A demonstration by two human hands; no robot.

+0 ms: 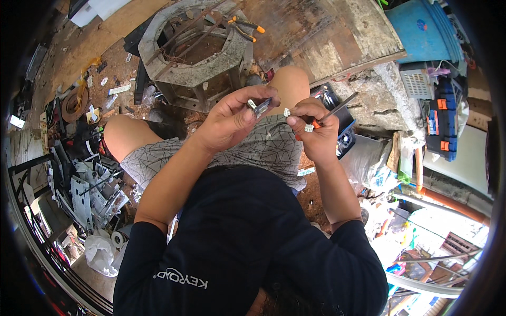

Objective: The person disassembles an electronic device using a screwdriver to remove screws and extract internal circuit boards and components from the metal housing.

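Connector [286,112], small and white, pinched in the fingertips of the right hand [319,138], which also grips an orange-handled tool [341,104] with a slender shaft. The left hand [227,120], near but apart, clasps a small part [262,107]. Beyond stands an octagonal frame [190,79], pliers [252,25] at its edge.
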